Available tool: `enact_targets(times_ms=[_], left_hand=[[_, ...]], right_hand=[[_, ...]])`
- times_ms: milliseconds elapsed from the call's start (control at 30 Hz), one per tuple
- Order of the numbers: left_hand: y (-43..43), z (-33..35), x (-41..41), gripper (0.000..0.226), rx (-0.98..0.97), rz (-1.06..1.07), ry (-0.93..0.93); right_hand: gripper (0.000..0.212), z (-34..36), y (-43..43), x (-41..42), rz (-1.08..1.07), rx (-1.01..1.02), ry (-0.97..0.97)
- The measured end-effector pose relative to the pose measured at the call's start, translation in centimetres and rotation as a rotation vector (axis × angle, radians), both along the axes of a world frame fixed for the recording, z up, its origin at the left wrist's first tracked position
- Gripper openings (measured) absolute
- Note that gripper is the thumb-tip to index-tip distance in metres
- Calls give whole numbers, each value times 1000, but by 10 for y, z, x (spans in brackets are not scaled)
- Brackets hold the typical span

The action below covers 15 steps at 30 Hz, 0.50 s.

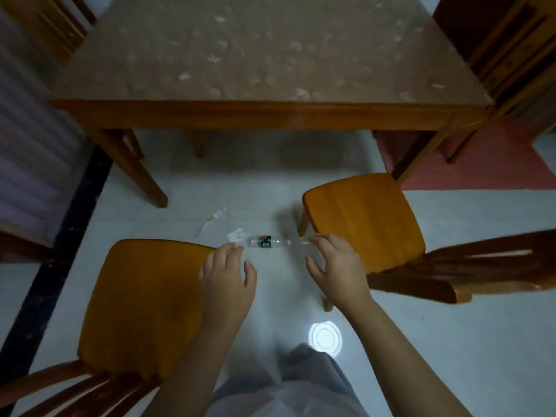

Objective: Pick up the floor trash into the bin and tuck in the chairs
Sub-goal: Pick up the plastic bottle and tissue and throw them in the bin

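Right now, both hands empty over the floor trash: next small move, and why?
Probably lower the right hand and grip the clear bottle. It lies on its side on the floor, narrow end by that hand's fingertips, and both hands are open and empty. The crumpled tissue by the left hand could follow.

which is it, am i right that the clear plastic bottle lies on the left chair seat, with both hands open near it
No: the head view shows the clear plastic bottle lying on the floor between the left chair and the right chair, not on the left one's seat. The left hand and right hand are open near it.
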State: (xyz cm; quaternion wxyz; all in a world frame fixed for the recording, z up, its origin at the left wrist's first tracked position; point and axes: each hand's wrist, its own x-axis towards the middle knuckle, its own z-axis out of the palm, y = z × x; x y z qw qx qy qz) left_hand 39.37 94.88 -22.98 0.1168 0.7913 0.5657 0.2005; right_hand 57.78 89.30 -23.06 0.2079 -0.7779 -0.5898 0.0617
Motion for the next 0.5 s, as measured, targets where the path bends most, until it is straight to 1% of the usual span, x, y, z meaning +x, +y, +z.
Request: enact_targets(times_ms=[100,233,333,500], left_hand=[[31,-7,4,24,-24,135,5],[74,-35,5,29,-59,207,50],[117,-74,13,42,-87,204,25],[182,-164,37,39,-86,169,-40]], right_hand=[[29,-9,53,23,88,-26,13],[28,-33,116,35,138,-60,69],[26,-76,165,38,158,-90,84],[33,-171,234,43,141,-148,166]])
